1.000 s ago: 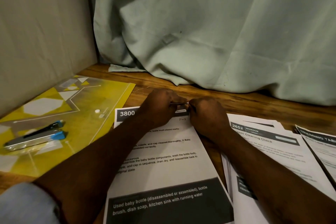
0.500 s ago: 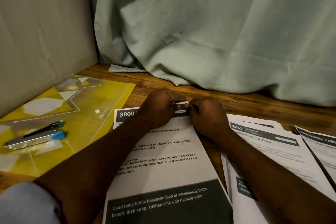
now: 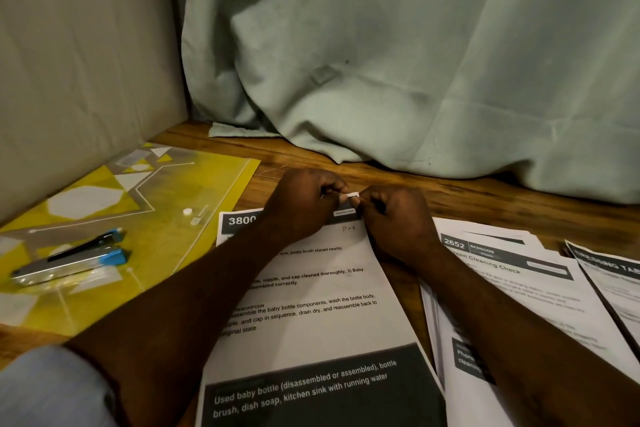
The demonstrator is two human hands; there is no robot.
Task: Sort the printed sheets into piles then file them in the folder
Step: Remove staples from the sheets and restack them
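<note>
two-handed pinch, curled fingers of left hand [image 3: 304, 204] and right hand [image 3: 398, 222] closed on small white strip [image 3: 354, 196] at top edge of white printed sheet headed 3800 [image 3: 322, 305]. lies flat on wooden table [image 3: 467, 198], just right of yellow plastic folder [image 3: 194, 218].

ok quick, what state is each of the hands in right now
Left hand: curled, pinching one end of a small white strip.
Right hand: curled, pinching the other end.
</note>
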